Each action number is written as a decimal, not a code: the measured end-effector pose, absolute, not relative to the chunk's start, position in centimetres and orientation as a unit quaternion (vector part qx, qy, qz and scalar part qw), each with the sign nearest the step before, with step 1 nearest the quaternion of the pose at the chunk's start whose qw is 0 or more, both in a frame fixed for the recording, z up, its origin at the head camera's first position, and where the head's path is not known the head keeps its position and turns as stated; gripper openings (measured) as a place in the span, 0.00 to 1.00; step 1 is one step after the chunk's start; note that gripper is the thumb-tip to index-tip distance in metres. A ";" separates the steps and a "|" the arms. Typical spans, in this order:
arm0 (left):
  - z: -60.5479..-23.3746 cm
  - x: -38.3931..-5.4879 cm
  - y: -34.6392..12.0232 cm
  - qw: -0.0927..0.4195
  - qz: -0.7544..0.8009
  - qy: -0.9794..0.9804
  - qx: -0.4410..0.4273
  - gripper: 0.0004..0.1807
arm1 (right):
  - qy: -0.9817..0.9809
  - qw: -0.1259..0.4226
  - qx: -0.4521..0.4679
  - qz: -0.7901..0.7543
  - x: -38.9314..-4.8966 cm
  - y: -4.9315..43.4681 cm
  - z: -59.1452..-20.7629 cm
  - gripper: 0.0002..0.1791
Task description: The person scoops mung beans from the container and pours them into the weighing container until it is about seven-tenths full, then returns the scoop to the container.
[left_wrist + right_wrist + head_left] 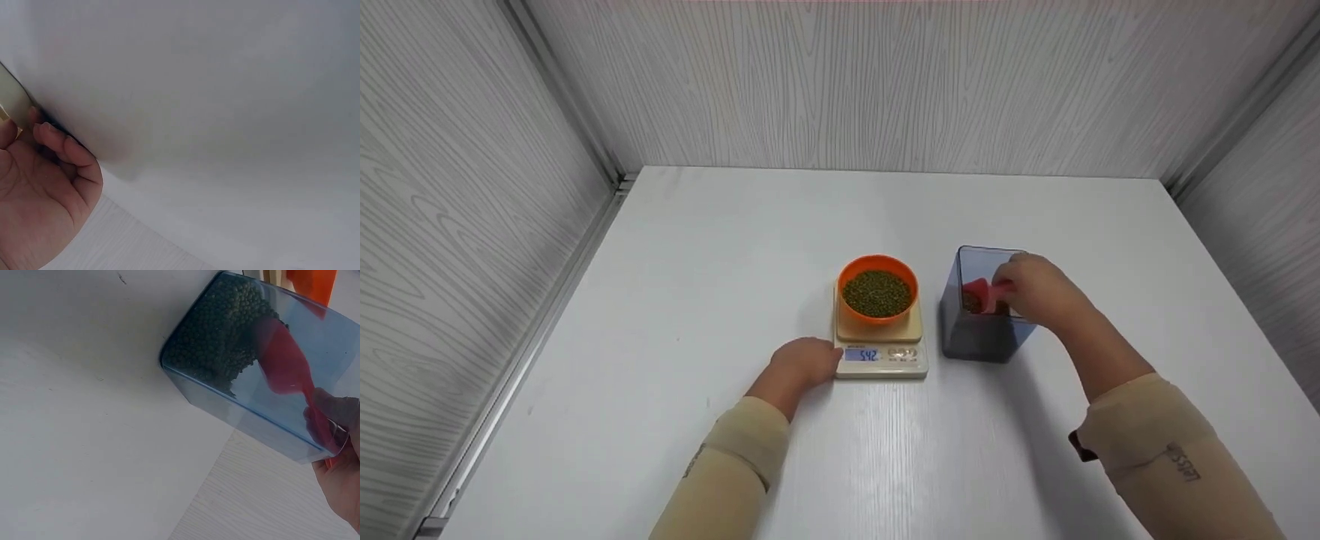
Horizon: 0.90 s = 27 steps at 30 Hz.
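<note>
An orange bowl [877, 263] of small green beans [877, 294] stands on a cream kitchen scale [883, 368], whose display reads about 542. My left hand [804, 361] grips the scale's front left side, the thumb by the display and the other fingers curled at its edge. To the right stands a bluish see-through container [979, 339]. Inside it, my right hand [1039, 289] holds a red scoop [284, 363] by the handle. Green beans [211, 332] lie heaped at the container's bottom, and the scoop's tip reaches into them.
All of this stands on a white table [720, 247]. Grey wood-grain panels [840, 90] rise behind it and at both sides. The container is a short gap to the right of the scale.
</note>
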<state>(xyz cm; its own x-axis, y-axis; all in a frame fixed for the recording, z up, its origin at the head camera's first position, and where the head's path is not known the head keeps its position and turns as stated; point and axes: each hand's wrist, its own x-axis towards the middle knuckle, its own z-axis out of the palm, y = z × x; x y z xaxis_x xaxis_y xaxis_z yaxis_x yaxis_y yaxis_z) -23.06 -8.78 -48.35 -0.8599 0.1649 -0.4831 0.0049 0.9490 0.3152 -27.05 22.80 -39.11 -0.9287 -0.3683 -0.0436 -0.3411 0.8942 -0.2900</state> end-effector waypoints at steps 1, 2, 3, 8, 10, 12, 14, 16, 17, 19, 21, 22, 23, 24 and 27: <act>-48.3 -23.0 -8.8 0.261 0.151 0.952 0.046 0.26 | 0.971 0.049 -0.183 -0.147 -27.0 22.9 -39.0 0.07; -48.2 -23.0 -8.8 0.261 0.150 0.953 0.047 0.26 | 0.969 0.048 -0.184 -0.155 -27.0 23.1 -38.9 0.07; -48.2 -23.0 -8.8 0.259 0.147 0.953 0.050 0.26 | 0.968 0.047 -0.185 -0.163 -27.0 23.3 -38.7 0.07; -48.2 -23.0 -8.8 0.250 0.143 0.956 0.058 0.25 | 0.964 0.047 -0.181 -0.190 -26.8 24.4 -38.1 0.08; -48.2 -23.0 -8.8 0.250 0.142 0.956 0.057 0.25 | 0.962 0.051 -0.180 -0.199 -26.7 25.0 -37.9 0.09; -48.2 -23.0 -8.7 0.252 0.141 0.956 0.055 0.25 | 0.961 0.049 -0.177 -0.208 -26.6 25.6 -37.9 0.09; -48.2 -23.0 -8.8 0.253 0.139 0.956 0.056 0.25 | 0.957 0.048 -0.180 -0.221 -26.5 26.1 -38.0 0.09; -48.2 -23.0 -8.8 0.253 0.138 0.956 0.058 0.26 | 0.955 0.043 -0.178 -0.233 -26.4 26.6 -38.1 0.09; -48.2 -23.0 -8.8 0.253 0.139 0.956 0.058 0.26 | 0.954 0.041 -0.176 -0.238 -26.4 26.8 -38.1 0.09; -48.2 -23.0 -8.8 0.255 0.141 0.955 0.056 0.26 | 0.951 0.040 -0.175 -0.253 -26.2 27.2 -38.2 0.09; -48.2 -23.0 -8.8 0.256 0.143 0.955 0.052 0.26 | 0.949 0.039 -0.172 -0.262 -26.1 27.6 -38.4 0.09; -48.2 -23.0 -8.8 0.257 0.145 0.954 0.050 0.26 | 0.948 0.039 -0.170 -0.267 -26.1 27.8 -38.5 0.09; -48.2 -23.0 -8.8 0.258 0.146 0.954 0.050 0.26 | 0.946 0.037 -0.171 -0.272 -26.0 28.0 -38.6 0.09; -48.2 -23.0 -8.8 0.259 0.146 0.954 0.049 0.26 | 0.945 0.033 -0.173 -0.276 -26.0 28.2 -38.7 0.09; -48.2 -23.0 -8.8 0.262 0.147 0.953 0.047 0.27 | 0.942 0.018 -0.179 -0.284 -26.0 28.6 -39.1 0.09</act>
<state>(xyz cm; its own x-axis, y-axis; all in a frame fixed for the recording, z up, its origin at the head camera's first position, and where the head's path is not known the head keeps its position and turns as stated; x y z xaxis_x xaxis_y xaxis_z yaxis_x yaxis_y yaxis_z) -23.05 -8.75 -48.19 -0.8585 0.1667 -0.4849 0.0133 0.9526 0.3040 -25.95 28.64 -39.06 -0.9355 -0.3468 0.0678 -0.3266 0.7753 -0.5406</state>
